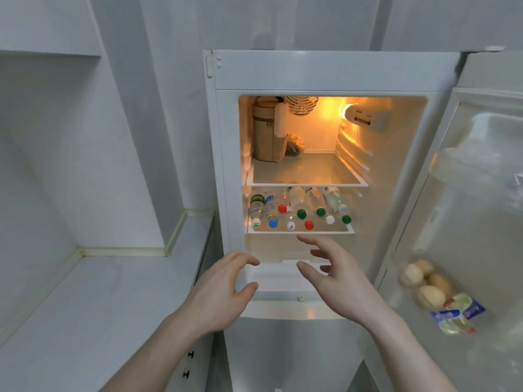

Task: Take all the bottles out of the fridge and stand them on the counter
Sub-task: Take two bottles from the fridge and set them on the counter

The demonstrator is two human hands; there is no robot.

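The fridge stood open, its door swung out to the right, and the bottles all lay on their sides on the lower shelf, packed close with their caps facing outward: red, green, blue and white ones. None had reached the counter, which ran along the left of the fridge, so the job looked barely begun, at the stage of reaching in for a first bottle. Both hands were raised in front of the fridge, just below that shelf and touching nothing. The left hand had its fingers loosely curved with thumb apart from them, holding nothing; the right hand was spread wider, fingers pointing up toward the caps, also empty. The upper shelf held a tan flask-like container and a small dark bag at the back, neither clearly a bottle to be moved. A bag of round rolls and some packets sat in the door rack. The next move would probably call for lifting each hand to the shelf edge and closing round a bottle near its cap, then drawing it straight out. Since the bottles lay against one another, pulling one might set its neighbours rolling, so the outermost ones seemed the safest start.
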